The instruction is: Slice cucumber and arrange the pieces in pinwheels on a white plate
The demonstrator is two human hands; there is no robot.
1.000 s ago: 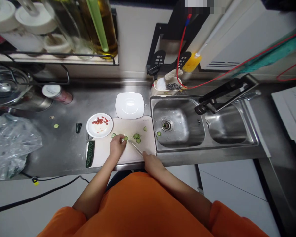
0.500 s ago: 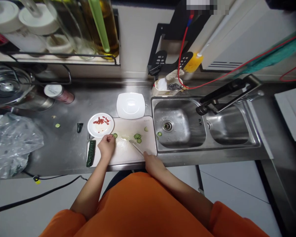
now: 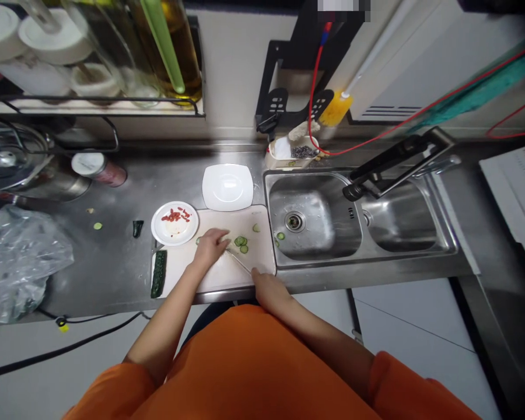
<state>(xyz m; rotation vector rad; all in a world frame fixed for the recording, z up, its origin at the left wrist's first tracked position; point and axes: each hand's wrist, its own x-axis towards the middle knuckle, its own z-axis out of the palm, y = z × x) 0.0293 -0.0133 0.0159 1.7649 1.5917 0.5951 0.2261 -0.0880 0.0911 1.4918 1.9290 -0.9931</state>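
Note:
A knife (image 3: 240, 262) lies low over the white cutting board (image 3: 216, 279), its handle in my closed right hand (image 3: 272, 290) at the board's front edge. My left hand (image 3: 210, 247) is above the middle of the board, fingers stretched rightward and a little apart, close to the blade's tip. I make out nothing held in it. Just right of those fingers is a small cluster of cucumber slices (image 3: 241, 242). Another slice (image 3: 198, 240) is partly covered by the left hand. A length of dark green cucumber (image 3: 158, 274) rests along the board's left edge.
A plate of red berries (image 3: 175, 233) overlaps the board's back left corner, and a white square plate (image 3: 227, 186) stands behind. Right of the board is a double sink (image 3: 315, 233) with a black faucet (image 3: 389, 166). Plastic bags (image 3: 21, 262) lie far left.
My left hand has moved right across the board, from beside the lone slice to near the knife tip, its fingers stretching out. My right hand stays on the knife. The view has shifted slightly.

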